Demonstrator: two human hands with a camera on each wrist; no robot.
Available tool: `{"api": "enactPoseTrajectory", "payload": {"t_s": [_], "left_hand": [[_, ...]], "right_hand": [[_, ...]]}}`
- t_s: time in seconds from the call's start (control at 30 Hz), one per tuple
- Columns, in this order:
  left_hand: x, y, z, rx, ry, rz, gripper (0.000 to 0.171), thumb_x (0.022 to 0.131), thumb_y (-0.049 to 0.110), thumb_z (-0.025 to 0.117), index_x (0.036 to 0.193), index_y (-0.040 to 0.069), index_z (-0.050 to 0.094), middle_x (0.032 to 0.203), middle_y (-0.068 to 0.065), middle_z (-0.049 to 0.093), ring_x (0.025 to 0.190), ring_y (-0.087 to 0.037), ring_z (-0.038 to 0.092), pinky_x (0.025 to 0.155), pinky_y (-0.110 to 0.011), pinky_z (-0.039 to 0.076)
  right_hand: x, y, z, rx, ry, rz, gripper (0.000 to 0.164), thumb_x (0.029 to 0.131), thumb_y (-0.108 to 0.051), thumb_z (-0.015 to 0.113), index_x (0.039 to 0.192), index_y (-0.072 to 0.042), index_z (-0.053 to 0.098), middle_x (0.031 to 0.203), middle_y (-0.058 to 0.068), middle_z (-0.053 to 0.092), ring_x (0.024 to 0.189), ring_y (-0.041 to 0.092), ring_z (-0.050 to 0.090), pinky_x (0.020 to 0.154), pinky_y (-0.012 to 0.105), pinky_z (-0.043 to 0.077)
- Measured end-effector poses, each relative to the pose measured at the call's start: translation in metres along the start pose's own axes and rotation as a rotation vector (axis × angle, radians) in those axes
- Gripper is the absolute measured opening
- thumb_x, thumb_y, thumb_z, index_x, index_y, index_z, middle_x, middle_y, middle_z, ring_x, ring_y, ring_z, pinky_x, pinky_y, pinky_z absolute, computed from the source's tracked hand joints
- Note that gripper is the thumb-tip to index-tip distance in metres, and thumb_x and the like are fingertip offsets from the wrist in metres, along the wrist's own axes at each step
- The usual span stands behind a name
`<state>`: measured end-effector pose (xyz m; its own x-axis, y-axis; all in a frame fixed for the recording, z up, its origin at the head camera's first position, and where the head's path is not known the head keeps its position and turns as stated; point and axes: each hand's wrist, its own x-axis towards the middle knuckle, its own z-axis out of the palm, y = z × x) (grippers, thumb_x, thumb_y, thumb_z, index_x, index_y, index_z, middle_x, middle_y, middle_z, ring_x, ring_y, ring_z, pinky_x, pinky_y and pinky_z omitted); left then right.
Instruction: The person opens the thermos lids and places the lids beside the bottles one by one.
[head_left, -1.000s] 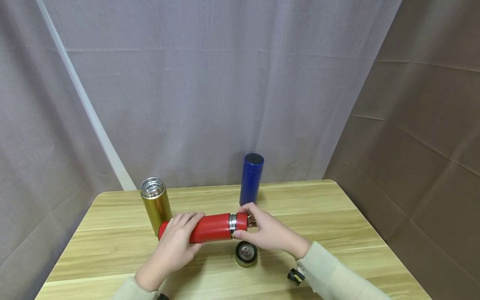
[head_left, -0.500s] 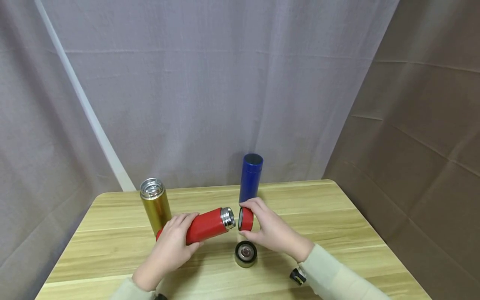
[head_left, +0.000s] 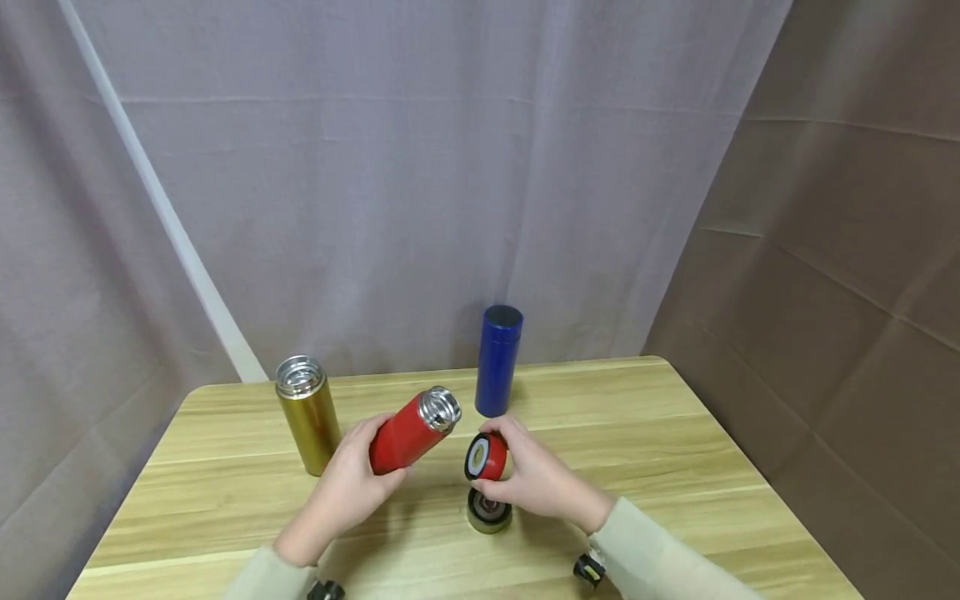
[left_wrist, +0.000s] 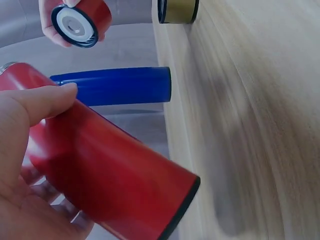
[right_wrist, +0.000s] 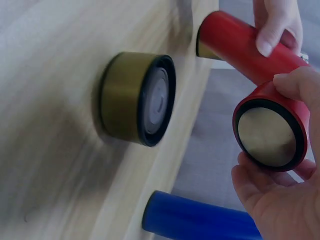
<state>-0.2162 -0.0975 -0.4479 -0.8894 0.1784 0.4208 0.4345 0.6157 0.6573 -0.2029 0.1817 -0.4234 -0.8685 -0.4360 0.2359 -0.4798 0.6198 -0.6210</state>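
In my left hand (head_left: 351,479) I grip a red thermos bottle (head_left: 405,435) round its body. The bottle is lifted off the table and tilted, its bare steel mouth (head_left: 440,408) pointing up to the right. My right hand (head_left: 536,477) pinches the red lid (head_left: 495,457) between thumb and fingers, apart from the bottle. The lid's pale inner side faces left in the head view; its flat top shows in the right wrist view. Just below it in the head view, a gold lid (head_left: 489,515) lies on the table with its inside facing up.
An uncapped gold thermos (head_left: 311,429) stands upright left of my left hand. Behind my right hand a blue thermos (head_left: 498,362) stands with its lid on. The wooden table (head_left: 645,417) ends at a grey curtain (head_left: 375,208).
The red lid has come off the bottle. The left hand has tilted the bottle more upright, mouth up, and the right hand has turned the lid and lowered it slightly.
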Motion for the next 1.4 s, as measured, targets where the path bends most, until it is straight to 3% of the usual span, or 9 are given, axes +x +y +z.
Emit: {"api": "enactPoseTrajectory", "payload": {"t_s": [0.2,0.4,0.73,1.13,1.4], "left_hand": [[0.007,-0.003,0.004,-0.086,-0.001,-0.086,0.071,0.072,0.034,0.086,0.131,0.016,0.052,0.111,0.001,0.06,0.098,-0.017,0.057,0.084,-0.04,0.049],[0.016,-0.01,0.008,-0.148,0.003,-0.154,0.069,0.074,0.041,0.083,0.129,0.015,0.05,0.111,-0.001,0.062,0.097,-0.017,0.06,0.083,-0.041,0.05],[0.027,-0.018,0.013,-0.177,0.014,-0.191,0.061,0.076,0.036,0.083,0.124,0.014,0.051,0.112,-0.005,0.063,0.101,-0.022,0.061,0.085,-0.045,0.05],[0.037,-0.024,0.019,-0.191,0.038,-0.21,0.065,0.075,0.033,0.084,0.125,0.008,0.05,0.112,-0.008,0.064,0.101,-0.023,0.062,0.087,-0.045,0.051],[0.048,-0.026,0.019,-0.24,-0.009,-0.215,0.065,0.075,0.026,0.084,0.127,0.007,0.049,0.12,-0.012,0.061,0.11,-0.028,0.059,0.09,-0.046,0.051]], "right_hand": [[-0.001,-0.001,0.01,0.083,-0.028,-0.009,0.061,0.078,-0.031,0.08,0.125,-0.013,0.046,0.109,-0.006,0.054,0.095,0.008,0.058,0.081,0.028,0.051],[0.001,-0.002,0.024,0.106,-0.046,0.014,0.06,0.078,-0.044,0.079,0.12,-0.016,0.047,0.105,-0.007,0.056,0.095,0.008,0.057,0.08,0.029,0.052],[0.003,-0.003,0.038,0.074,-0.055,0.021,0.06,0.077,-0.051,0.077,0.119,-0.017,0.051,0.105,-0.009,0.057,0.104,0.01,0.057,0.09,0.04,0.05],[0.005,0.002,0.042,0.093,-0.054,0.014,0.057,0.077,-0.035,0.081,0.12,-0.014,0.05,0.105,-0.007,0.057,0.094,0.006,0.057,0.081,0.024,0.05],[0.006,-0.004,0.055,0.059,-0.074,0.026,0.056,0.076,-0.033,0.081,0.119,-0.014,0.051,0.103,-0.007,0.057,0.092,0.005,0.057,0.081,0.024,0.049]]}}
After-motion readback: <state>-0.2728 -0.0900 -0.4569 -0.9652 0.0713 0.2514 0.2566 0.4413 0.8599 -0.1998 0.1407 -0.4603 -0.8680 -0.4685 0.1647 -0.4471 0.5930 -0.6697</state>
